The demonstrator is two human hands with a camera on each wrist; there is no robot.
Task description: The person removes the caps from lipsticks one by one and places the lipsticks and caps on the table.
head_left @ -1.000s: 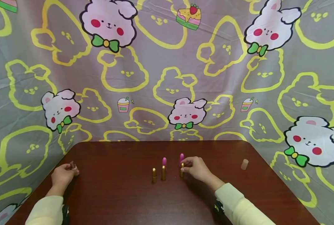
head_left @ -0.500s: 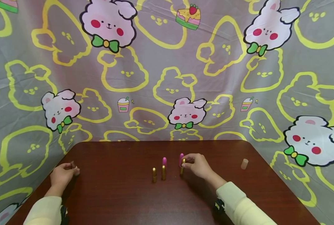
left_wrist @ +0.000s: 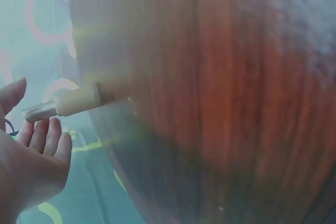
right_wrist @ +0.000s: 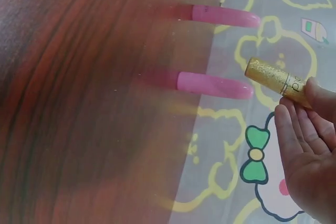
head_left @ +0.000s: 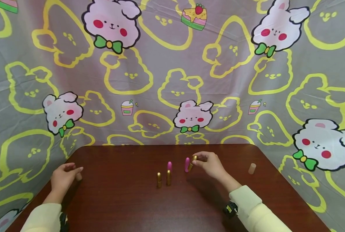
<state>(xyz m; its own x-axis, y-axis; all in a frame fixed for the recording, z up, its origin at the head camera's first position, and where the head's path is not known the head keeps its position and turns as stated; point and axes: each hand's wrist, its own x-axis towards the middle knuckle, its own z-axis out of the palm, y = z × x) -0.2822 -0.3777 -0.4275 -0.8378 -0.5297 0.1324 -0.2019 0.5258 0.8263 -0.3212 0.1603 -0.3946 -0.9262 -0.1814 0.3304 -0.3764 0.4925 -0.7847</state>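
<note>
One lifted, the others standing

Behind the left hand point(head_left: 63, 180) and the right hand point(head_left: 211, 164) hangs a grey cloth curtain point(head_left: 149, 103), printed with yellow outlines and white rabbit heads in green bows. Below the hands spreads a glossy reddish-brown wooden table point(head_left: 126, 199). Pale cream sleeves point(head_left: 42, 219) cover the arms leading to both hands, and a small black device point(head_left: 231, 208) sits at the right wrist.

The left hand is near the table's left edge, its thumb stretched well away from the fingers, with nothing in its grip. The right hand pinches a slim gold tube with dark lettering point(right_wrist: 268, 74) between thumb and fingers, holding it tilted and raised off the wood.

Just left of the right hand's fingers, a glossy pink tube with a rounded tip point(head_left: 187, 164) stands upright beside the lifted tube, in the way between it and the group farther left. That group, between the hands but nearer the right one, has a second gold tube point(head_left: 168, 178) partly hiding a second pink tube point(head_left: 169, 165) behind it, and a third gold tube point(head_left: 159, 179) slightly closer to the left hand.

By the left hand's fingertips stands a short silver-and-beige cylinder point(left_wrist: 79, 100); whether they touch it cannot be told. Well to the right of the right hand stands a short plain beige cylinder point(head_left: 252, 169).
</note>
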